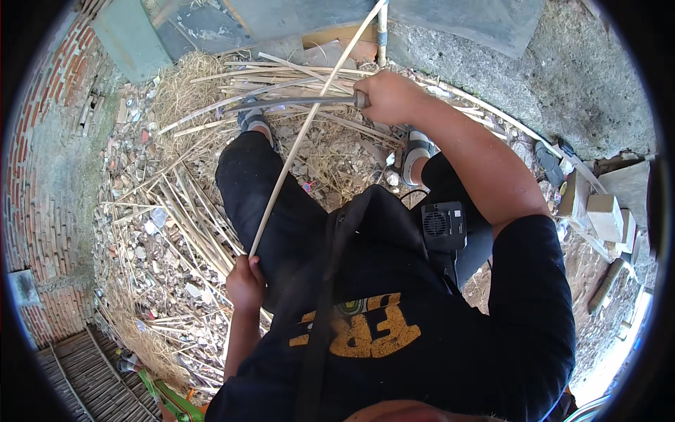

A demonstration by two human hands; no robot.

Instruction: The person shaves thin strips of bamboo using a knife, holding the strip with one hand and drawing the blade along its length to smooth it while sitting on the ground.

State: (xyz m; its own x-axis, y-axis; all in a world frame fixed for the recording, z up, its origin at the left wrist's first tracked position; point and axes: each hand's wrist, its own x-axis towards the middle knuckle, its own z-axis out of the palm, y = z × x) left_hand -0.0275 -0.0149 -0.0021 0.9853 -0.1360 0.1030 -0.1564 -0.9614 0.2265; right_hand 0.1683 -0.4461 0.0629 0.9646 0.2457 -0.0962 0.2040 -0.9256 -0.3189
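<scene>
In the head view, looking down from where the worker sits, I see the left hand [246, 283] by the left thigh, fingers and thumb closed around the lower end of a long, pale, slender wooden strip [287, 172]. The strip slants up and to the right, passing over the left leg in its black trousers [246, 169] and on toward the wall beyond the feet.

The right hand [388, 97] is out in front, clenched around the handle of a long knife with a dark, narrow metal blade [288, 102]. The blade points left and crosses the strip in its upper part; I can't tell from here whether the two touch.

The feet wear grey sandals [420, 149] and stand well apart on rubble-strewn ground [172, 260]. Between and beyond them lies a loose heap of pale split strips [281, 76], with a tuft of dry, straw-coloured shavings [179, 95] at its left. More strips lie in a bundle [200, 214] just left of the left leg. A black box-shaped device with a round vent [444, 224] rests near the right thigh. A weathered red brick wall [49, 126] curves along the left, and a rough grey concrete wall [590, 77] stands at the upper right.
</scene>
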